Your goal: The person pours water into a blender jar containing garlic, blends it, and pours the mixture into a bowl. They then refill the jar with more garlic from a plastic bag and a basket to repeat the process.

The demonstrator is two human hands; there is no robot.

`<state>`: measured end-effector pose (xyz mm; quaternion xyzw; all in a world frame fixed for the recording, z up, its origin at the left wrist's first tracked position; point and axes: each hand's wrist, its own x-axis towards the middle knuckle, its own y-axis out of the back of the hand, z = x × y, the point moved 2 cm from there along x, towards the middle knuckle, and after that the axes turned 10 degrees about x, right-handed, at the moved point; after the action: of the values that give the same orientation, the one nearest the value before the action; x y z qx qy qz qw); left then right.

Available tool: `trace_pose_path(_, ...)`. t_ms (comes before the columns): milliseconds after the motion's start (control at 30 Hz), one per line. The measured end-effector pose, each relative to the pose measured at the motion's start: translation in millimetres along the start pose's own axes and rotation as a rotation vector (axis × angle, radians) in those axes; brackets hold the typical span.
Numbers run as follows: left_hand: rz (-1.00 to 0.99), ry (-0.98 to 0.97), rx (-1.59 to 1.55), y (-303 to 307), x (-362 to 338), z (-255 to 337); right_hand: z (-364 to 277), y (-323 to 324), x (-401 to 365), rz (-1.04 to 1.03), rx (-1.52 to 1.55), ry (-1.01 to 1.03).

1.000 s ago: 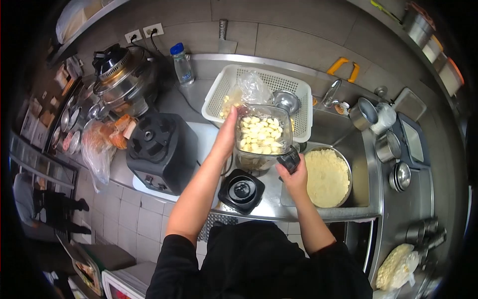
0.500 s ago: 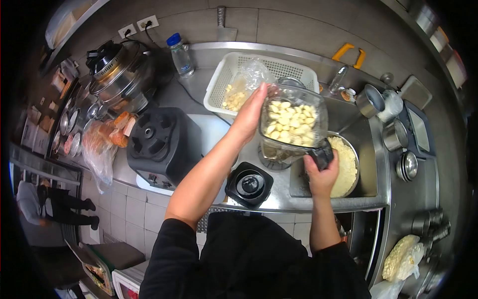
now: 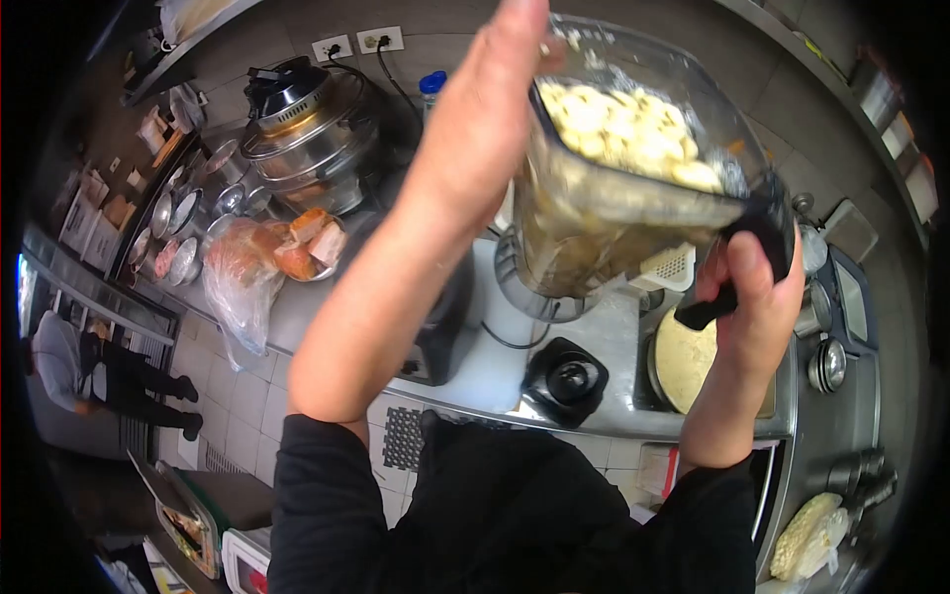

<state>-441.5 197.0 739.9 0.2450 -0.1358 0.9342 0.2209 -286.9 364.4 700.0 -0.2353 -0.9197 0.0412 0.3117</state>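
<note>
Raised close to the camera is a clear blender jar [image 3: 584, 233], tilted, holding many peeled garlic cloves [image 3: 618, 124]. Its black handle is wrapped by my right hand [image 3: 754, 297]. My left hand [image 3: 485, 119] presses against the jar's left side, its fingertips cut off by the top of the view. Below the jar, a black blender lid [image 3: 566, 381] lies on the steel counter. The dark blender base [image 3: 440, 332] stands to the left, partly behind my left forearm. At the right, below my right hand, is a bowl of pale minced food [image 3: 683, 361].
A large metal machine [image 3: 307, 148] and a plastic bag of orange-brown food [image 3: 242, 267] occupy the counter's left. A white basket [image 3: 673, 269] is mostly behind the jar. Steel bowls [image 3: 826, 366] rest on the right. Another person [image 3: 74, 361] stands far left.
Both hands have lifted the blender jar upward and nearer the camera, tilting it. The view has shifted, so the blender base and lid appear farther right.
</note>
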Motion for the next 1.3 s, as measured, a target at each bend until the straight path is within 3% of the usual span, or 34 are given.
trace_pose_path(67,-0.009,0.076,-0.079,33,2,44,-9,-49,9,-0.011,-0.049,0.026)
trace_pose_path(100,-0.026,0.087,-0.206,63,23,34,-12,-76,12,-0.007,-0.032,0.039)
trace_pose_path(133,0.016,-0.028,-0.214,78,26,41,-13,-97,14,-0.003,-0.043,0.052)
trace_pose_path(233,-0.061,0.113,-0.395,132,43,55,-5,-152,16,-0.011,0.112,0.037)
trace_pose_path(400,-0.071,0.122,-0.350,197,53,42,16,-215,7,-0.004,0.085,0.002)
trace_pose_path(467,-0.115,0.103,-0.137,217,53,32,25,-230,2,0.011,0.028,-0.029)
trace_pose_path(600,-0.051,0.103,-0.187,232,56,7,44,-246,-3,0.041,-0.010,-0.022)
trace_pose_path(667,-0.170,0.079,-0.217,239,61,-1,47,-253,-5,0.073,-0.074,-0.017)
trace_pose_path(767,-0.102,0.154,-0.287,241,55,-8,46,-260,-10,0.090,-0.123,-0.029)
trace_pose_path(867,-0.201,0.120,-0.294,245,57,-9,47,-262,-13,0.124,-0.181,-0.028)
trace_pose_path(1000,-0.133,0.158,-0.336,244,57,-11,46,-266,-14,0.162,-0.202,-0.018)
trace_pose_path(1133,-0.206,0.229,-0.378,243,61,-17,47,-272,-19,0.198,-0.204,-0.030)
trace_pose_path(1300,-0.200,0.187,-0.376,238,62,-29,56,-262,-22,0.217,-0.187,-0.049)
